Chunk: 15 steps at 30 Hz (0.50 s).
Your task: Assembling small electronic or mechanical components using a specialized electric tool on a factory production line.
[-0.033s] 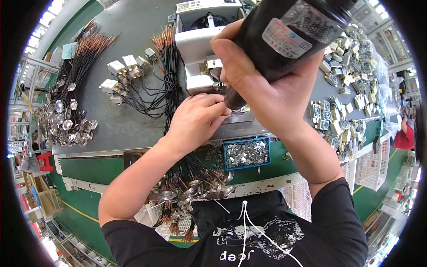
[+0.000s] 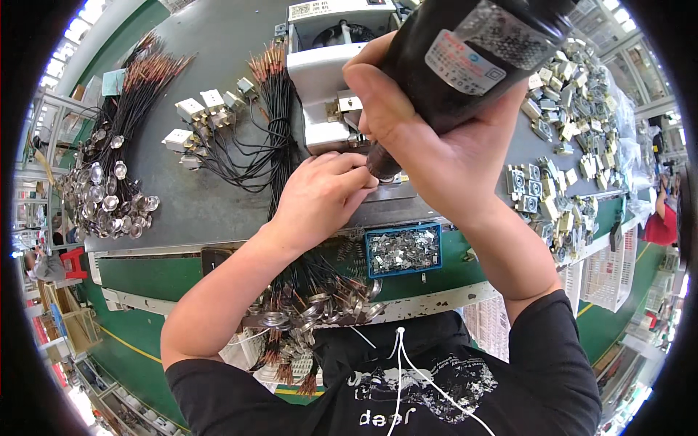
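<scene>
Bright, mostly even light is being cast across the workbench (image 2: 196, 221), while white glare is being thrown in from the upper corners and the lower left of the rim. Small highlights are being reflected by the metal cups (image 2: 109, 192) and the clear plastic bag (image 2: 627, 142). A pale sheen is being picked up along the black electric screwdriver (image 2: 429, 94); folds in the black T-shirt (image 2: 291, 396) are being partly lost in darkness. The right hand (image 2: 451, 152) is being rendered without evident motion blur. Outer shelving (image 2: 662, 291) is being bent and softened, and the corners are being blacked out by the fisheye circle.
</scene>
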Each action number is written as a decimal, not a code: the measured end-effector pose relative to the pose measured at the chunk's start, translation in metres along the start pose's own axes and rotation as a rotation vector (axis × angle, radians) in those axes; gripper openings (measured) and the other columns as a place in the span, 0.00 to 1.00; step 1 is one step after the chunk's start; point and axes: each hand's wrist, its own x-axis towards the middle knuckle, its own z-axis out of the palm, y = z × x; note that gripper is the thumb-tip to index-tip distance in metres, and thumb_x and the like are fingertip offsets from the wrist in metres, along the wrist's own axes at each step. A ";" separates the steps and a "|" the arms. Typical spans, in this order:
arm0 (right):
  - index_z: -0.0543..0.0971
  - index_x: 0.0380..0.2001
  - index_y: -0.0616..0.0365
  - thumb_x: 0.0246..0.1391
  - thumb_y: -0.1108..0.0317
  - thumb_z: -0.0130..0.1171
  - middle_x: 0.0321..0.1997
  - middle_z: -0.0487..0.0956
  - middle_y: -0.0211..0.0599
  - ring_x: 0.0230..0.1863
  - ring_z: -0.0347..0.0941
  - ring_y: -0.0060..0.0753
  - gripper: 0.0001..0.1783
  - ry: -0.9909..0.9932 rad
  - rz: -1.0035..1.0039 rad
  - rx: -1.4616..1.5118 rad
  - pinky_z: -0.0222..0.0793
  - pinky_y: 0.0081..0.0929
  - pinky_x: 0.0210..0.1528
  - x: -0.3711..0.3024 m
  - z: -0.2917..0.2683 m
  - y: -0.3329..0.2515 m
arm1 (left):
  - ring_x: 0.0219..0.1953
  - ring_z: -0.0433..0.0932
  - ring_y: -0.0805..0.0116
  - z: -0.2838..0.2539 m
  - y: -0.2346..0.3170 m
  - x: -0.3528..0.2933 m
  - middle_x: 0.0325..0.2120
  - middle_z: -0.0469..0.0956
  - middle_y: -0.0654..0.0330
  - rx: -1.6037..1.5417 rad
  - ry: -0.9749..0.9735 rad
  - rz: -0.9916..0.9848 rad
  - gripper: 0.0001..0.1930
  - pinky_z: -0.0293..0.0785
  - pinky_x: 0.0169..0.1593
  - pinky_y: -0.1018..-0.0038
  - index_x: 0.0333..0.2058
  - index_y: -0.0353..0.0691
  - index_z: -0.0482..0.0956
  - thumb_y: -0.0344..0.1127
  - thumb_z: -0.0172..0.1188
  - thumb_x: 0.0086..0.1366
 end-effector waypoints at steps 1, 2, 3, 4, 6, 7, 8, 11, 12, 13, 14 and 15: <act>0.82 0.38 0.66 0.55 0.83 0.68 0.31 0.84 0.33 0.26 0.79 0.19 0.08 0.000 -0.001 -0.002 0.74 0.18 0.27 0.000 0.000 0.004 | 0.40 0.81 0.59 -0.001 0.001 0.002 0.39 0.81 0.63 0.007 0.012 0.016 0.06 0.77 0.45 0.62 0.33 0.44 0.81 0.30 0.67 0.56; 0.82 0.37 0.66 0.54 0.84 0.68 0.31 0.84 0.33 0.26 0.78 0.19 0.08 0.006 -0.015 0.014 0.73 0.18 0.27 0.001 0.000 0.011 | 0.40 0.81 0.59 0.000 0.001 0.003 0.39 0.81 0.63 0.006 0.013 0.018 0.06 0.77 0.45 0.62 0.33 0.44 0.81 0.30 0.67 0.56; 0.82 0.37 0.66 0.54 0.84 0.68 0.31 0.84 0.32 0.26 0.78 0.19 0.08 0.011 -0.027 0.033 0.73 0.18 0.27 0.001 0.002 0.015 | 0.40 0.81 0.59 0.000 0.001 0.003 0.38 0.81 0.63 0.011 -0.003 0.012 0.06 0.76 0.45 0.61 0.33 0.44 0.81 0.30 0.67 0.57; 0.82 0.37 0.66 0.54 0.84 0.68 0.31 0.84 0.32 0.26 0.78 0.19 0.08 0.012 -0.028 0.032 0.73 0.18 0.27 0.003 0.004 0.015 | 0.39 0.81 0.59 0.000 0.001 0.003 0.38 0.81 0.63 0.015 -0.019 0.006 0.05 0.76 0.45 0.61 0.33 0.44 0.81 0.30 0.67 0.57; 0.76 0.46 0.64 0.55 0.82 0.68 0.36 0.82 0.33 0.30 0.78 0.20 0.16 0.057 -0.026 0.099 0.75 0.20 0.31 0.007 0.012 0.012 | 0.39 0.81 0.60 0.000 0.000 0.002 0.37 0.81 0.63 0.011 -0.011 0.006 0.05 0.76 0.44 0.61 0.33 0.44 0.81 0.30 0.67 0.57; 0.73 0.50 0.63 0.56 0.81 0.68 0.38 0.81 0.33 0.32 0.78 0.20 0.20 0.078 -0.024 0.135 0.76 0.21 0.33 0.009 0.016 0.011 | 0.39 0.81 0.60 0.000 -0.001 0.001 0.37 0.81 0.63 0.007 -0.003 0.004 0.05 0.76 0.44 0.61 0.33 0.44 0.81 0.30 0.67 0.57; 0.70 0.55 0.62 0.56 0.79 0.67 0.40 0.79 0.34 0.34 0.78 0.21 0.25 0.099 -0.021 0.171 0.76 0.22 0.35 0.011 0.020 0.009 | 0.39 0.81 0.60 0.001 -0.003 -0.001 0.37 0.81 0.63 0.010 -0.003 -0.002 0.05 0.76 0.44 0.61 0.33 0.44 0.81 0.30 0.67 0.57; 0.59 0.64 0.59 0.56 0.77 0.68 0.47 0.75 0.35 0.42 0.76 0.23 0.37 -0.069 0.268 0.185 0.77 0.27 0.42 0.025 0.008 0.010 | 0.39 0.81 0.60 0.003 -0.004 0.000 0.36 0.80 0.63 -0.077 -0.058 -0.014 0.05 0.76 0.44 0.62 0.32 0.43 0.81 0.30 0.67 0.56; 0.59 0.64 0.59 0.56 0.77 0.68 0.47 0.76 0.36 0.42 0.77 0.23 0.37 -0.115 0.309 0.164 0.78 0.28 0.42 0.030 0.000 0.013 | 0.38 0.81 0.57 0.001 0.000 0.002 0.33 0.80 0.60 -0.053 -0.053 -0.027 0.05 0.76 0.43 0.61 0.32 0.41 0.81 0.29 0.68 0.57; 0.59 0.64 0.60 0.56 0.77 0.68 0.47 0.76 0.36 0.42 0.77 0.23 0.37 -0.162 0.349 0.142 0.78 0.28 0.43 0.034 -0.007 0.015 | 0.36 0.80 0.54 0.000 0.003 0.004 0.31 0.80 0.58 -0.029 -0.048 -0.041 0.05 0.76 0.42 0.61 0.32 0.39 0.82 0.29 0.69 0.58; 0.59 0.64 0.60 0.56 0.77 0.68 0.47 0.76 0.36 0.42 0.77 0.23 0.37 -0.161 0.348 0.142 0.78 0.28 0.43 0.036 -0.008 0.017 | 0.36 0.80 0.54 -0.001 0.002 0.005 0.31 0.80 0.58 -0.029 -0.048 -0.040 0.05 0.76 0.42 0.61 0.32 0.39 0.82 0.29 0.69 0.58; 0.59 0.64 0.60 0.56 0.77 0.68 0.49 0.76 0.37 0.43 0.77 0.23 0.38 -0.187 0.378 0.151 0.78 0.27 0.42 0.036 -0.009 0.018 | 0.38 0.81 0.54 0.000 0.001 0.005 0.33 0.80 0.58 -0.041 -0.060 -0.060 0.06 0.77 0.43 0.60 0.32 0.39 0.80 0.31 0.67 0.59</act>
